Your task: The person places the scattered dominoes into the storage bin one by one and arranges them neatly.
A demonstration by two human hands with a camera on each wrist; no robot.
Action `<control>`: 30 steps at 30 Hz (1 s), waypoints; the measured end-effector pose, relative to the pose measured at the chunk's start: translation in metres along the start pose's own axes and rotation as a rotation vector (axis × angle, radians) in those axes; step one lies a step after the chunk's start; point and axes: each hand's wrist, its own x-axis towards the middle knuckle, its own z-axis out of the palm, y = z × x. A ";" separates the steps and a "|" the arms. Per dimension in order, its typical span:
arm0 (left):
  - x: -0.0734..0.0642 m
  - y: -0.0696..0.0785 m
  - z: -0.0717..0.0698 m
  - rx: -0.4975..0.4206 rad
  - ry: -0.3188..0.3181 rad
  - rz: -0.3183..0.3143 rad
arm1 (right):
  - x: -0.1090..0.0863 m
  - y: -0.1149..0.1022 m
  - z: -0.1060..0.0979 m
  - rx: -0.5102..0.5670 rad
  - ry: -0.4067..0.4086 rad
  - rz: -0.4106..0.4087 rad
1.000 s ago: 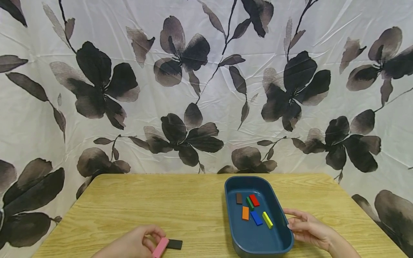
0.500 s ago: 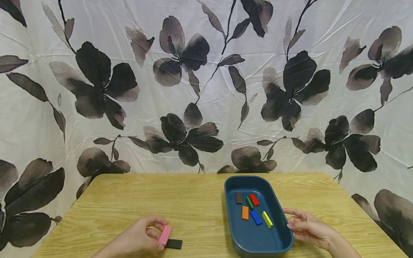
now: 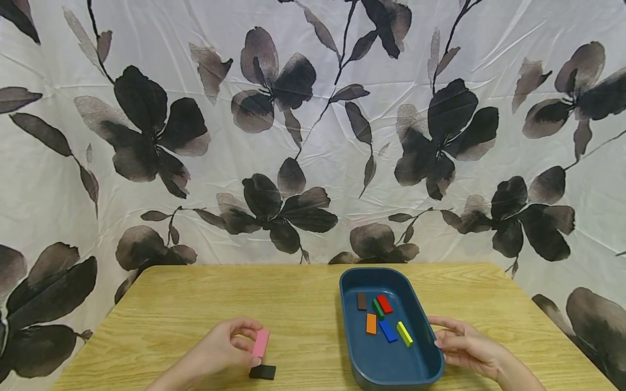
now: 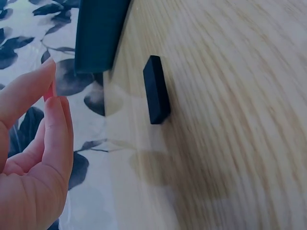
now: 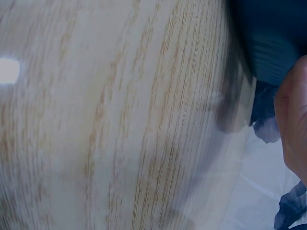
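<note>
My left hand (image 3: 222, 347) pinches a pink rectangular block (image 3: 261, 343) between thumb and fingers, raised over the table. In the left wrist view only a sliver of the pink block (image 4: 50, 91) shows between the fingertips. A black block (image 3: 262, 372) lies flat on the table just below that hand; the left wrist view shows the black block (image 4: 157, 91) apart from the fingers. My right hand (image 3: 471, 350) rests its fingers and thumb against the right outer side of a dark blue bin (image 3: 388, 369). The right wrist view catches only that hand's edge beside the bin (image 5: 273, 43).
Inside the bin lie several blocks: brown (image 3: 361, 301), red (image 3: 385, 304), green (image 3: 378, 309), orange (image 3: 371, 324), blue (image 3: 388, 331) and yellow (image 3: 405, 334). The wooden table (image 3: 235, 298) ends at a floral cloth (image 3: 313, 136) behind it.
My left hand has moved up and rightward in the head view, carrying the pink block away from beside the black one. The right hand stays at the bin's side.
</note>
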 end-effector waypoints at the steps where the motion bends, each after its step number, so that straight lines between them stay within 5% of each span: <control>1: 0.000 0.001 0.001 -0.004 0.004 0.009 | 0.000 0.000 0.000 0.001 -0.001 -0.001; 30: 0.021 0.018 0.030 -0.081 0.018 0.078 | 0.001 0.002 -0.001 0.006 0.007 -0.007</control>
